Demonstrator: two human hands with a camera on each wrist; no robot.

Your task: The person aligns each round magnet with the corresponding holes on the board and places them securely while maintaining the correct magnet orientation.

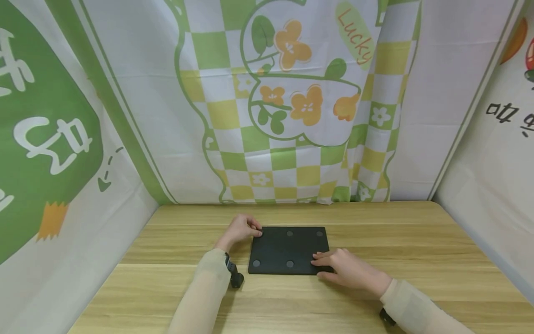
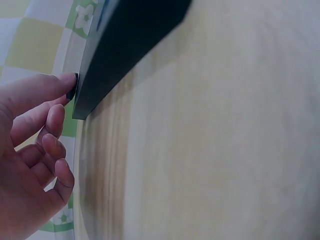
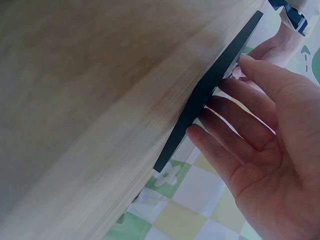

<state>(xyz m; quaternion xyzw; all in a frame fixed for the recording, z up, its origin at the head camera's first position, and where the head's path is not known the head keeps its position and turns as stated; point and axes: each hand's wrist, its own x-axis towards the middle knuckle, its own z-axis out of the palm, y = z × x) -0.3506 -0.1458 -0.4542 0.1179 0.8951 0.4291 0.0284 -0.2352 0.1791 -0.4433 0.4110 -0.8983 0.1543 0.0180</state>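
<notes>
A flat black rectangular board [image 1: 273, 248] lies on the wooden table, with several dark round pads [image 1: 289, 264] on its upper face. At the board's far left corner is my left hand [image 1: 242, 230]. Its thumb and index finger pinch a small black round pad [image 2: 72, 87] against the board's face; the other fingers curl loosely in the left wrist view. My right hand [image 1: 348, 269] rests on the near right corner, its extended fingertips [image 3: 196, 131] touching the board and covering that corner. Neither hand lifts the board off the table.
The wooden table [image 1: 167, 260] surrounds the board. Behind it hangs a green, white and yellow checkered cloth [image 1: 288, 162] with orange flowers. Printed fabric walls stand on the left and right. A black wrist camera [image 1: 236, 278] sits on the left forearm.
</notes>
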